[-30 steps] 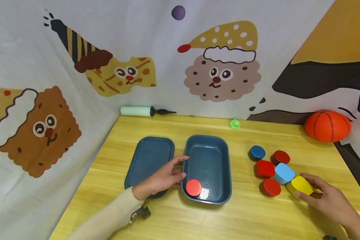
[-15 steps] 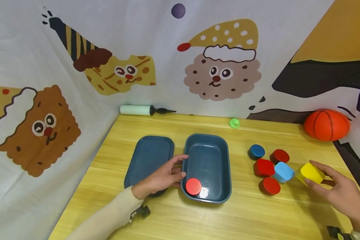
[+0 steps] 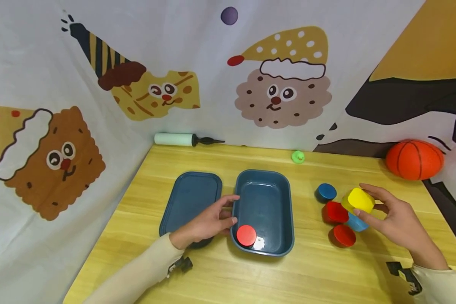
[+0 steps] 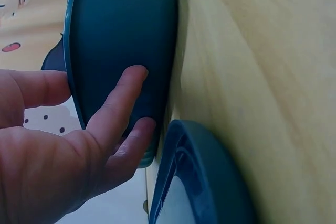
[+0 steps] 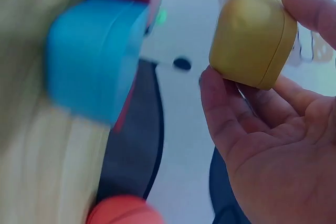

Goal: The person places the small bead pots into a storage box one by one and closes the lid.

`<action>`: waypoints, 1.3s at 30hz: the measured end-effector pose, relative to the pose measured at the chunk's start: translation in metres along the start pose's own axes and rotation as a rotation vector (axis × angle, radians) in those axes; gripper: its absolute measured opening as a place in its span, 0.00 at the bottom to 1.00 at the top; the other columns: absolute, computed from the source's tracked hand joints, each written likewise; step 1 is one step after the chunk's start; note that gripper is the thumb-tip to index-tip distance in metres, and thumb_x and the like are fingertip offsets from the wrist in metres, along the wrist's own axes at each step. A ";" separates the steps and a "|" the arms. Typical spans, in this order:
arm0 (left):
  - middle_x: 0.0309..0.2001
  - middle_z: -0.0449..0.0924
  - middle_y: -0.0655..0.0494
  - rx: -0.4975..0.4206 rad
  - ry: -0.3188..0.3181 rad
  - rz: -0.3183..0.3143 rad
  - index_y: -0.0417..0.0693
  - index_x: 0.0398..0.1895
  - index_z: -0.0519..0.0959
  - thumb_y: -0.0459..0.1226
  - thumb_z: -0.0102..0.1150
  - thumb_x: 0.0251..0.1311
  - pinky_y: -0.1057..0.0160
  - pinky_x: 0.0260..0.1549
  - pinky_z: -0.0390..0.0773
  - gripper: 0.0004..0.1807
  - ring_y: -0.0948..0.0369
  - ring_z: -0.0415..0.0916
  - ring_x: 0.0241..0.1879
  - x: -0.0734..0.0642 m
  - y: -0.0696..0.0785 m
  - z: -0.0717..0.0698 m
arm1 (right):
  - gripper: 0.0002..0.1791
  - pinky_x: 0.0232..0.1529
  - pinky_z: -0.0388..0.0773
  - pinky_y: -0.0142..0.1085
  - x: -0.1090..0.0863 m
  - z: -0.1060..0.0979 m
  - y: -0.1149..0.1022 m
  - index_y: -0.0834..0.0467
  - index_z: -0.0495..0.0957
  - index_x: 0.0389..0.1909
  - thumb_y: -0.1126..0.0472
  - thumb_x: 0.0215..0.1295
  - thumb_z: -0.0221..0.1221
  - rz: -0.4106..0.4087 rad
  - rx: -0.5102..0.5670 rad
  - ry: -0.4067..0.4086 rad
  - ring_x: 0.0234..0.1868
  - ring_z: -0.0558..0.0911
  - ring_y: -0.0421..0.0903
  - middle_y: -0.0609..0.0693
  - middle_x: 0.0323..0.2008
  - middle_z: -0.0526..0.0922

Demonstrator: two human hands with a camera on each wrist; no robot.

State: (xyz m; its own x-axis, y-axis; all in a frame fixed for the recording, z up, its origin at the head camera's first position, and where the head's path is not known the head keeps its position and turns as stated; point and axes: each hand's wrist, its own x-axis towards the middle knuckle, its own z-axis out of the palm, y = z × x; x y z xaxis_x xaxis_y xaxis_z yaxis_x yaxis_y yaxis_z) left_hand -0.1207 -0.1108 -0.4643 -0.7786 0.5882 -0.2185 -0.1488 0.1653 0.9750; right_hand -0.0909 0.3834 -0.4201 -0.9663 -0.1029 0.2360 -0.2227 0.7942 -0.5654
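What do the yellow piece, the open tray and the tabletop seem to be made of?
Yellow piece: probably hard plastic, satin, with smooth faces and a thin seam.
Open tray: likely plastic, glossy inside, as light glints off its floor.
Tabletop: smooth wood-look, streaky grain; solid wood or laminate, unclear.

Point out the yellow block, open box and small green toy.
yellow block (image 3: 359, 199): head view, middle of its upper face.
open box (image 3: 266, 207): head view, bare inside floor.
small green toy (image 3: 298, 157): head view, middle of its body.

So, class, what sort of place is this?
Probably an indoor play corner, perhaps staged: a cartoon-print cloth backdrop behind a wood-grain table, with a toy basketball at its far corner.
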 end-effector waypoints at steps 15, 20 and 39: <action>0.75 0.62 0.36 0.019 -0.008 -0.023 0.51 0.85 0.54 0.30 0.58 0.76 0.51 0.48 0.89 0.39 0.41 0.75 0.68 0.004 0.002 -0.003 | 0.38 0.46 0.80 0.23 0.038 0.054 -0.068 0.55 0.78 0.68 0.59 0.55 0.80 -0.248 0.018 -0.113 0.47 0.82 0.44 0.52 0.59 0.85; 0.75 0.63 0.37 0.026 -0.004 -0.028 0.51 0.85 0.55 0.30 0.58 0.75 0.51 0.50 0.88 0.39 0.40 0.72 0.70 0.004 0.003 -0.002 | 0.38 0.49 0.86 0.36 0.041 0.073 -0.084 0.53 0.77 0.70 0.58 0.58 0.79 -0.307 0.043 -0.173 0.48 0.81 0.39 0.46 0.59 0.85; 0.75 0.63 0.38 0.023 0.001 -0.018 0.51 0.84 0.56 0.31 0.60 0.74 0.52 0.52 0.87 0.39 0.41 0.73 0.70 0.003 0.000 -0.004 | 0.36 0.54 0.86 0.44 0.028 0.128 -0.126 0.49 0.81 0.64 0.48 0.53 0.80 -0.437 -0.041 -0.418 0.54 0.81 0.39 0.38 0.57 0.84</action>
State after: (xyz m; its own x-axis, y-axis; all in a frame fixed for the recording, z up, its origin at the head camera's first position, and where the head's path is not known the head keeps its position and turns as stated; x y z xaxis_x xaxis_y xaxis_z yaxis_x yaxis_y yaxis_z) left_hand -0.1255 -0.1117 -0.4646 -0.7763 0.5844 -0.2361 -0.1486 0.1943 0.9696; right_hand -0.1066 0.2040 -0.4431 -0.7570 -0.6449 0.1048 -0.6135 0.6465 -0.4534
